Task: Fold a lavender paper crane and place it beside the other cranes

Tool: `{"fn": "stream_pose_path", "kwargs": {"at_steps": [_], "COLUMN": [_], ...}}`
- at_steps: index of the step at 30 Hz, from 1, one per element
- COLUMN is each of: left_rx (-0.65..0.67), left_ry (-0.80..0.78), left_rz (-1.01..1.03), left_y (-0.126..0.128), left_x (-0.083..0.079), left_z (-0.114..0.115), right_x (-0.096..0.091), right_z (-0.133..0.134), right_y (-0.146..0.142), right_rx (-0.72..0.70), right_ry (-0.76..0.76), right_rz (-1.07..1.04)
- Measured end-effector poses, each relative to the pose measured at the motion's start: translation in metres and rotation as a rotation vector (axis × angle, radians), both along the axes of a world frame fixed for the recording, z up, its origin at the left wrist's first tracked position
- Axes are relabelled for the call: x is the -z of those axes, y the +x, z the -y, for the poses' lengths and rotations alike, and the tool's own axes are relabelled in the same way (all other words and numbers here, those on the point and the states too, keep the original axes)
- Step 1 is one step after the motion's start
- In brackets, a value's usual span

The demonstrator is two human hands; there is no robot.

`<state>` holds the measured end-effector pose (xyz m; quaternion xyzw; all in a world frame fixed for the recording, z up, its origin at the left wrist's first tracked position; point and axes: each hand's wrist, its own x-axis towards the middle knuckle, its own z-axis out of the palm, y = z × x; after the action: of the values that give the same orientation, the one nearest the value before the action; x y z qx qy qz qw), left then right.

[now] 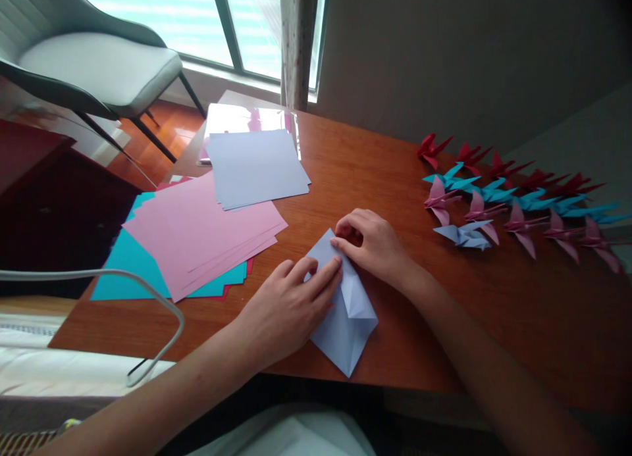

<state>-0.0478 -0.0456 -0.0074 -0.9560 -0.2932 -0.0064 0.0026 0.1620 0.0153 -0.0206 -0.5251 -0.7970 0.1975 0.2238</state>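
Note:
A pale blue-grey sheet of origami paper (345, 341), folded into a diamond with a raised flap, lies near the front edge of the table. My left hand (291, 304) rests over its left side, fingers bent together and fingertips pressing the paper down at the middle. At the upper right edge, my right hand (372, 245) pinches the paper between thumb and curled fingers. Close to the right hand stands a pale blue-grey paper crane (464, 235). Part of the folded sheet is hidden under my left hand.
Pink sheets (207, 232), turquoise sheets (133, 272) and pale blue-grey sheets (259, 170) are stacked at left, by a clear plastic packet (251, 117). Rows of red cranes (474, 155), turquoise cranes (498, 191) and pink cranes (526, 224) line the right. A white cable (148, 286) loops at left.

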Motion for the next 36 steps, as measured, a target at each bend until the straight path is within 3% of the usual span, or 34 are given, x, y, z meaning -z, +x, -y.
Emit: {"fn": "stream_pose_path", "kwargs": {"at_steps": [36], "left_rx": [0.016], "left_ry": [0.014], "left_rz": [0.0], "left_y": [-0.001], "left_x": [-0.0002], "left_z": [-0.0003], "right_x": [0.0021], "right_z": [-0.0113], "right_y": [-0.0014], "right_rx": [0.029], "right_ry": [-0.005], "right_rz": [-0.031]}}
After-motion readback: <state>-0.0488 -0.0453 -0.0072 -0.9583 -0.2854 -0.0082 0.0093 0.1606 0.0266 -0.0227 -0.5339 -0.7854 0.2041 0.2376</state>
